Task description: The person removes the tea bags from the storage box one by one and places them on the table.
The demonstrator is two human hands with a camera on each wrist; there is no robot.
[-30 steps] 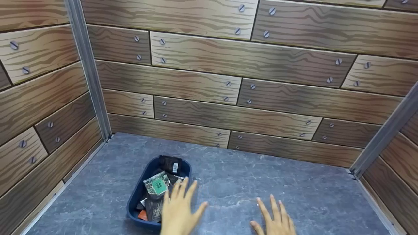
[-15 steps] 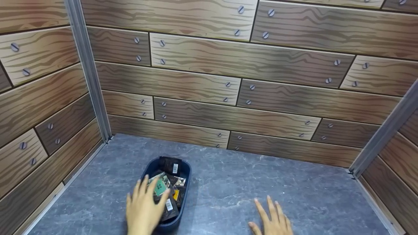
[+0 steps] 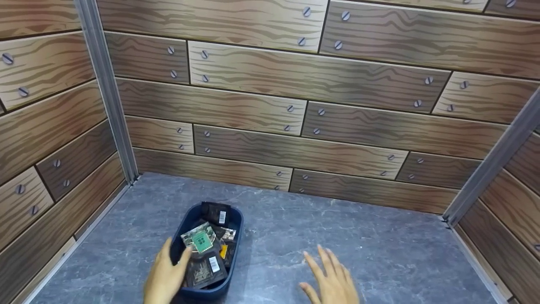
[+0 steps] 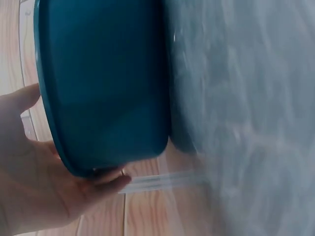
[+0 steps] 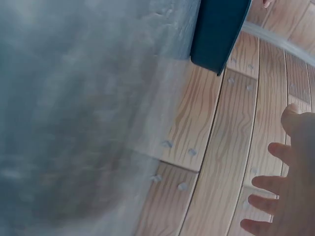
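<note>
A navy blue plastic bin (image 3: pixel 236 253) with rounded corners holds several small flat packets. One packet with a green label (image 3: pixel 201 240) lies on top. A black packet with a white barcode label (image 3: pixel 206 270) is in front of it, and another black packet (image 3: pixel 216 212) leans at the far end. My left hand (image 3: pixel 163 274) is at the bin's left side, thumb spread from the fingers, thumb tip over the near-left rim. In the left wrist view its fingers lie by the bin's outer wall (image 4: pixel 103 78); firm contact cannot be told. My right hand (image 3: pixel 331 280) hovers at right, fingers spread, holding nothing.
The grey marble-patterned tabletop (image 3: pixel 274 236) extends around the bin. Wood-plank printed panels (image 3: pixel 253 93) wall it in at the back and both sides, with metal corner posts (image 3: pixel 105 93) at the left and right.
My left hand has moved left across the bin, from its right side over the packets to its left edge. My right hand has shifted slightly left. The bin stays in about the same place.
</note>
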